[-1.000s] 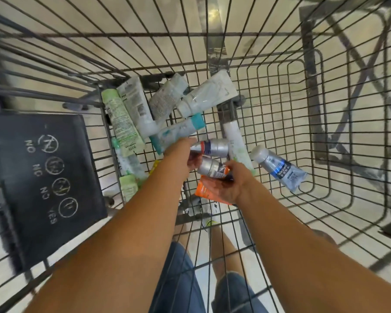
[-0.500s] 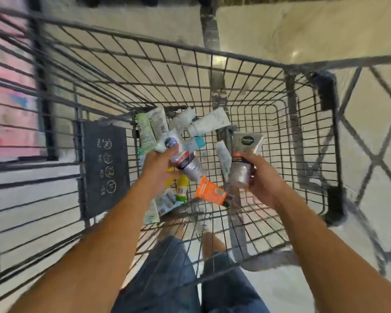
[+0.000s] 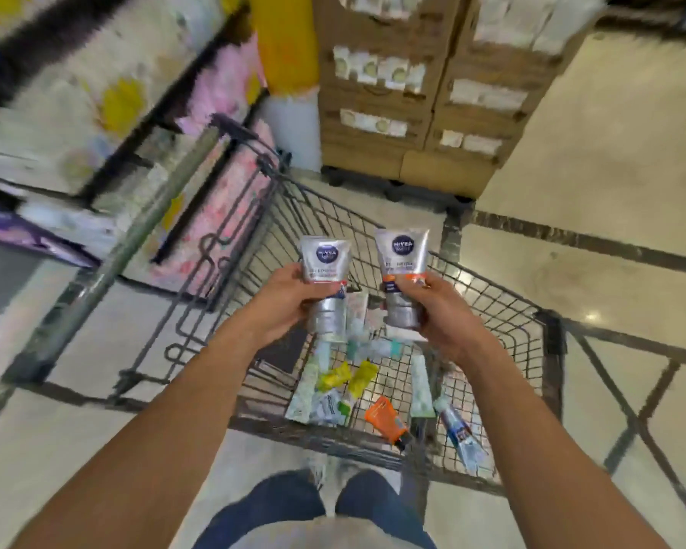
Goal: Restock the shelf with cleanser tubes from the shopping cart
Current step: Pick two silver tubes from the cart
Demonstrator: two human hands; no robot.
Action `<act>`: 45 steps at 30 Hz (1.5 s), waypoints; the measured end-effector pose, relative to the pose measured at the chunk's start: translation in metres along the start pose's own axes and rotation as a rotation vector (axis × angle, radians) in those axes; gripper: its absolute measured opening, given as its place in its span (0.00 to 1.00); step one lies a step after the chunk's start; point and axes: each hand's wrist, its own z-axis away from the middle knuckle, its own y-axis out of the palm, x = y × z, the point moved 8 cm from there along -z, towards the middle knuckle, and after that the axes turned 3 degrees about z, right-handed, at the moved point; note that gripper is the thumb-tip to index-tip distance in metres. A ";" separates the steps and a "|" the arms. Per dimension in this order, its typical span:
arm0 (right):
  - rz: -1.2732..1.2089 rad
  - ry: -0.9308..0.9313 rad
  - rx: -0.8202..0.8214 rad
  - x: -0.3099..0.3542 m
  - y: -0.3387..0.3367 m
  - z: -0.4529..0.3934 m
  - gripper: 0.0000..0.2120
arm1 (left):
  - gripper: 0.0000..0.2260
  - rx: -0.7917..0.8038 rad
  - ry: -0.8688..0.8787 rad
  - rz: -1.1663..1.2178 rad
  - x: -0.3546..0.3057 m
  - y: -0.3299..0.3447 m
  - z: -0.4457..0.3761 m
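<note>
Stacked brown cardboard boxes (image 3: 424,93) with cut-out windows fill the upper middle of the frame, standing on a glossy beige tiled floor (image 3: 595,160) crossed by a dark inlaid stripe (image 3: 595,243); blurred pink packaged goods (image 3: 222,200) sit at left, a yellow column (image 3: 286,41) top centre

above cart (image 3: 492,342): open, both hands held there | cart floor: loose tubes (image 3: 357,374) strewn | left: handle bar (image 3: 151,215), shelf (image 3: 76,112) close | ahead: stacked cartons (image 3: 420,93) block floor | right: bare floor (image 3: 610,152)
</note>
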 end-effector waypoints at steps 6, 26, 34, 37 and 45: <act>0.049 -0.112 0.148 0.054 0.089 0.023 0.14 | 0.15 -0.301 0.244 0.130 -0.047 -0.056 0.119; 0.294 -0.226 0.873 -0.060 0.522 0.311 0.11 | 0.19 -1.152 0.684 0.284 0.077 -0.307 0.645; 0.410 -0.191 1.068 -0.171 0.645 0.473 0.10 | 0.15 -1.451 0.747 0.281 0.174 -0.340 0.844; 0.444 -0.170 1.122 -0.203 0.681 0.519 0.12 | 0.13 -1.545 0.751 0.301 0.207 -0.349 0.902; 0.537 -0.161 1.282 -0.275 0.770 0.606 0.13 | 0.13 -1.748 0.673 0.351 0.284 -0.386 1.004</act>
